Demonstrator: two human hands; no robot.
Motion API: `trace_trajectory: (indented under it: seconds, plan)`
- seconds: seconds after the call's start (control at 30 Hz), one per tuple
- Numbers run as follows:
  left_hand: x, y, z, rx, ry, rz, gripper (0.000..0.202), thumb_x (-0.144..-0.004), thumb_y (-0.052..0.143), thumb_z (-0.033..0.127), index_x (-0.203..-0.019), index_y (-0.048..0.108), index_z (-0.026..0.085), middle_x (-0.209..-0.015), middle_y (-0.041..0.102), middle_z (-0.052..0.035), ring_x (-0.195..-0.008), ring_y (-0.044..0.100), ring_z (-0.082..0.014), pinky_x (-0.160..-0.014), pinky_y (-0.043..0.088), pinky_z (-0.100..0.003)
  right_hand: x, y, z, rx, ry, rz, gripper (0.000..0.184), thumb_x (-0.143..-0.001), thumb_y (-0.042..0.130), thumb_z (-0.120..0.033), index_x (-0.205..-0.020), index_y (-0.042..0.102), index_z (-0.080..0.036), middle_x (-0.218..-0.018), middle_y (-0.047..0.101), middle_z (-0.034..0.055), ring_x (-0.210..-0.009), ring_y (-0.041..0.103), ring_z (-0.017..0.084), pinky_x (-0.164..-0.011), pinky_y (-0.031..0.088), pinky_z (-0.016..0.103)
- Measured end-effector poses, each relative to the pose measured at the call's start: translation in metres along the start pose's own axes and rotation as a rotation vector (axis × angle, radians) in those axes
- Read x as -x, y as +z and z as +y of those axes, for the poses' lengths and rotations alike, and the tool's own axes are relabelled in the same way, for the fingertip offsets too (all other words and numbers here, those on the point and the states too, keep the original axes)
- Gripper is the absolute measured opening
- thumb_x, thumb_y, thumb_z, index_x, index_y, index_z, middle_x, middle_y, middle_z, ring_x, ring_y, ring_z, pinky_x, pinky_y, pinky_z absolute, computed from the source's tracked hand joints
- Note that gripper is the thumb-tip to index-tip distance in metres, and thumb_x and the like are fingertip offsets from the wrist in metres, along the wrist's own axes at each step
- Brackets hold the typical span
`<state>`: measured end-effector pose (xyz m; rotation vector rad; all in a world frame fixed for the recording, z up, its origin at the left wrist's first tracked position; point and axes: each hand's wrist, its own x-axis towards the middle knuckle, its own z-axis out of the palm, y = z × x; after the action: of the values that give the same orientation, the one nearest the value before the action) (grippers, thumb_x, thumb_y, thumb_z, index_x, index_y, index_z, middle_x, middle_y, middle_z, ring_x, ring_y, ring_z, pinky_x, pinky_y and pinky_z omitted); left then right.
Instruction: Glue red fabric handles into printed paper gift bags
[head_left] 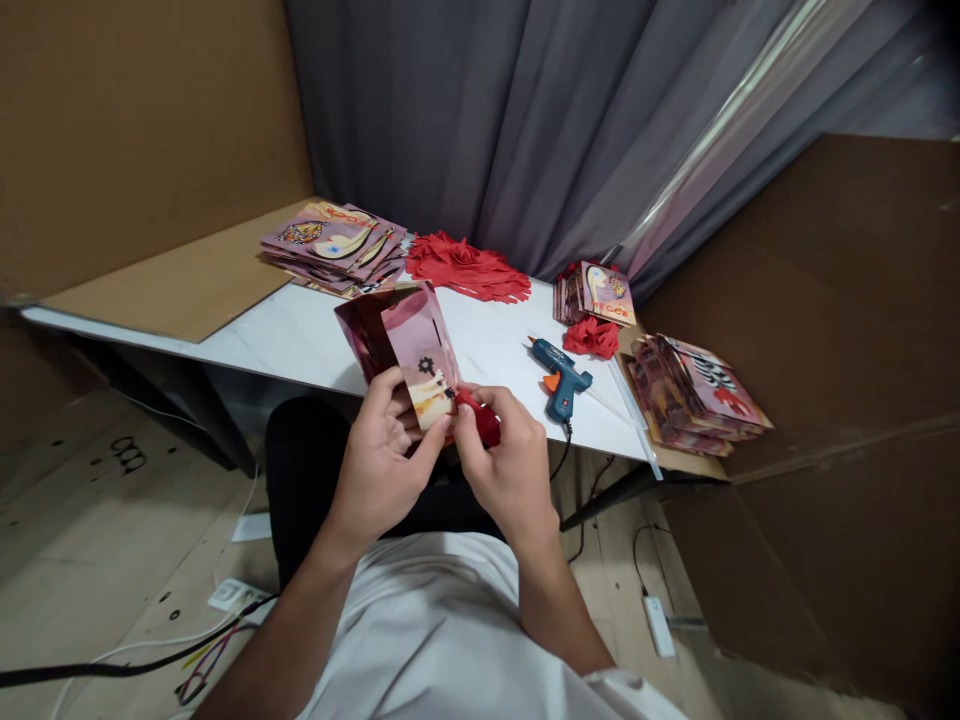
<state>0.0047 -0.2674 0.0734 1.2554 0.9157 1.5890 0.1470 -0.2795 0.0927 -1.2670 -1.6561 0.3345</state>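
Observation:
My left hand (379,455) grips a folded pink printed card (409,345) from below, holding it upright over the near edge of the white table (300,335). My right hand (506,460) pinches a small red paper piece (484,420) against the card's lower right corner. Both hands are closed. A blue hot glue gun (562,375) lies on the table just right of my hands.
Stacks of printed cards sit at the back left (334,245), back right (596,295) and right edge (694,395). Red paper flowers (465,265) lie at the back, another (592,337) near the glue gun. Cardboard walls flank both sides; cables trail on the floor.

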Motion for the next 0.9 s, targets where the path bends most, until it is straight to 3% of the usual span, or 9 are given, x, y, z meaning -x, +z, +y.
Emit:
trace_trajectory:
  seconds: [0.3,0.5,0.63,0.8,0.9]
  plan:
    - [0.001,0.002,-0.002,0.053,-0.009,0.006,0.053,-0.086,0.089,0.035,-0.125,0.055,0.025,-0.114,0.078,-0.0064,-0.101,0.083,-0.0218,-0.089,0.07,-0.03,0.006,0.0,0.002,0.002,0.014,0.009,0.007,-0.105,0.063,-0.033,-0.107,0.067,-0.028,-0.117,0.085,0.0071,-0.097,0.082,0.025,-0.086,0.065,0.038]
    - [0.002,0.003,-0.003,0.071,0.01,-0.024,0.049,-0.087,0.088,0.032,-0.124,0.056,0.024,-0.116,0.079,-0.0064,-0.1,0.083,-0.0195,-0.091,0.069,-0.028,0.002,-0.005,0.0,0.012,0.029,-0.022,0.012,-0.106,0.061,-0.032,-0.11,0.071,-0.027,-0.118,0.084,0.0077,-0.108,0.08,0.027,-0.093,0.061,0.039]
    - [0.002,0.003,-0.004,0.068,0.019,-0.042,0.048,-0.088,0.088,0.033,-0.124,0.058,0.024,-0.114,0.08,-0.0055,-0.101,0.082,-0.0194,-0.089,0.069,-0.027,-0.006,-0.014,-0.005,0.031,0.04,-0.114,0.014,-0.105,0.06,-0.029,-0.108,0.073,-0.023,-0.119,0.083,0.0082,-0.111,0.077,0.025,-0.098,0.057,0.037]
    - [0.002,0.002,-0.006,0.06,0.015,-0.04,0.045,-0.09,0.088,0.038,-0.124,0.061,0.023,-0.116,0.081,-0.0067,-0.107,0.082,-0.0219,-0.094,0.07,-0.031,-0.019,-0.029,-0.014,0.173,0.114,-0.256,0.015,-0.102,0.062,-0.029,-0.101,0.075,-0.022,-0.097,0.08,0.0035,-0.085,0.071,0.02,-0.076,0.047,0.03]
    - [0.003,0.001,-0.008,0.071,0.018,-0.025,0.047,-0.093,0.086,0.038,-0.131,0.062,0.023,-0.121,0.081,-0.0077,-0.11,0.082,-0.0216,-0.096,0.07,-0.031,-0.029,-0.036,-0.021,0.25,0.108,-0.388,0.014,-0.1,0.063,-0.027,-0.092,0.074,-0.024,-0.086,0.076,-0.0001,-0.075,0.064,0.017,-0.071,0.039,0.029]
